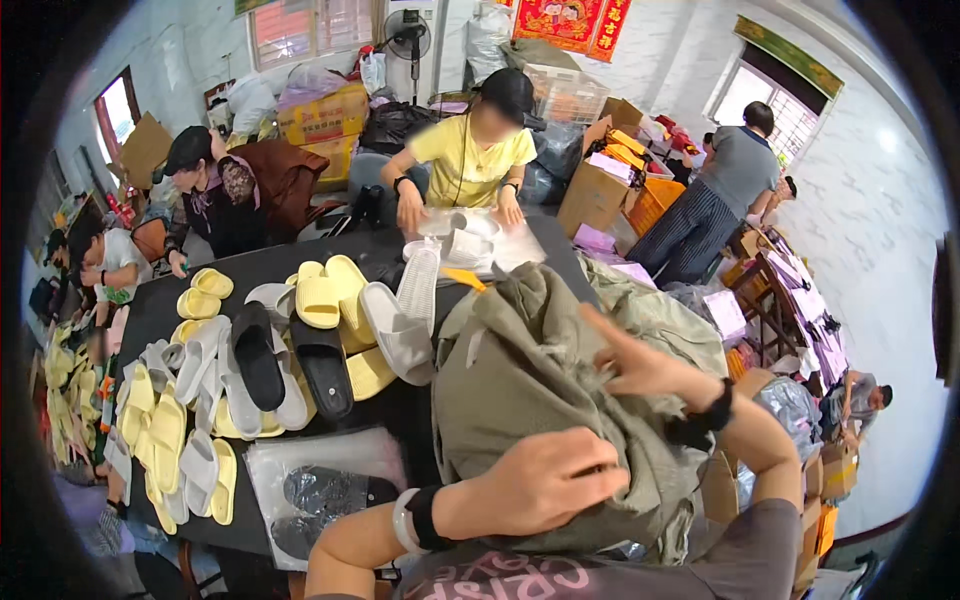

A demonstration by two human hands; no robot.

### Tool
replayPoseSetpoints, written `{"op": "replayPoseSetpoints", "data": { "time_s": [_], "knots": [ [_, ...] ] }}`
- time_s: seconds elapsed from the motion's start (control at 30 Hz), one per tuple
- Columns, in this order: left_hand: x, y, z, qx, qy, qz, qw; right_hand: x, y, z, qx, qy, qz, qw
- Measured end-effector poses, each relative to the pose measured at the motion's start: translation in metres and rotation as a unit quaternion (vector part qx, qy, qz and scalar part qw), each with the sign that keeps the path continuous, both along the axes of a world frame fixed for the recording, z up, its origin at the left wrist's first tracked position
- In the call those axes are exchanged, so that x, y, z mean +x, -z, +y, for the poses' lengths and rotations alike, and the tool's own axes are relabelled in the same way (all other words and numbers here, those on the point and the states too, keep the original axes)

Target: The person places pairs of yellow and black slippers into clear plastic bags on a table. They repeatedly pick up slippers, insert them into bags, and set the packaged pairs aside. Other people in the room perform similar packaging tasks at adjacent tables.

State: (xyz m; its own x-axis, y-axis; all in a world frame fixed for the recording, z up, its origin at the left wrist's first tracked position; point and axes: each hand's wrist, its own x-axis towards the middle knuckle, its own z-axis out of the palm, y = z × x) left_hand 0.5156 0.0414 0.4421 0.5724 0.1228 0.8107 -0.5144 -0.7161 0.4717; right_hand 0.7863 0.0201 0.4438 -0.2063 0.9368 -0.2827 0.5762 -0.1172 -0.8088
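Observation:
A large olive-green woven sack (500, 380) stands bunched at the right end of the black table, right in front of me. My left hand (545, 485) is closed with curled fingers on the near side of the sack, gripping its cloth. Over the sack's upper right side, my right hand (645, 360) has its index finger stretched out and its fingers apart; part of it lies close against the fabric. A yellow strip (463, 277) pokes up at the sack's far edge. What the sack holds is hidden.
Yellow, grey and black slippers (255, 355) pile up left of the sack. Clear plastic bags with dark slippers (325, 490) lie near me. Across the black table (270, 260), a person in yellow (475, 165) handles bagged slippers. Cartons (595, 190) stand behind; other people work around.

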Motion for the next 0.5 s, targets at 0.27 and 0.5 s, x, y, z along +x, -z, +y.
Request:
{"op": "replayPoseSetpoints", "data": {
  "time_s": [0.27, 0.5],
  "knots": [
    [-0.031, 0.029, -0.001, -0.042, 0.012, 0.116, 0.992, -0.029, 0.071, 0.052, 0.171, -0.194, -0.145, 0.955],
    [-0.114, 0.066, 0.020, -0.193, -0.324, 0.164, 0.911, 0.099, -0.129, 0.019, 0.243, 0.155, -0.143, 0.947]
  ]
}}
